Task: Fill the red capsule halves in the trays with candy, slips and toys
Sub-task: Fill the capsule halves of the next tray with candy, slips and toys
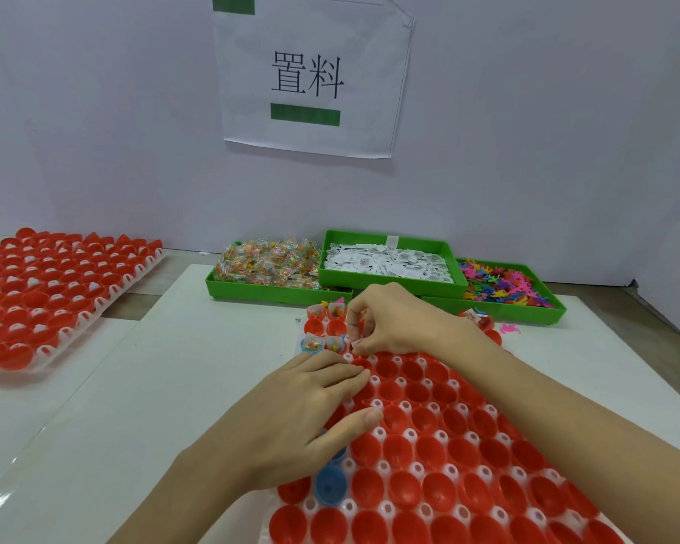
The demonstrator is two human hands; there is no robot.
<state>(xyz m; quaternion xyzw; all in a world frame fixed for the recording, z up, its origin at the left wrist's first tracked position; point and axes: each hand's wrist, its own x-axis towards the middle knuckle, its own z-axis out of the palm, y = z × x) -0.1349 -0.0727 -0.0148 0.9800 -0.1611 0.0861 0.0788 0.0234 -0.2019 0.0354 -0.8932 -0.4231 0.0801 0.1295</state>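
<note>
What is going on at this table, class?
A person is filling red capsule halves in a tray. The right hand pinches something small over the tray's far end, where a few halves already hold candy. The left hand rests flat on the tray. Most halves are empty. Green bins of candy, slips and toys sit behind; another tray lies at left.

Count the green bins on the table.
3: candy bin at left, slip bin in the middle resting on both neighbours, toy bin at right. None seems hidden.
</note>
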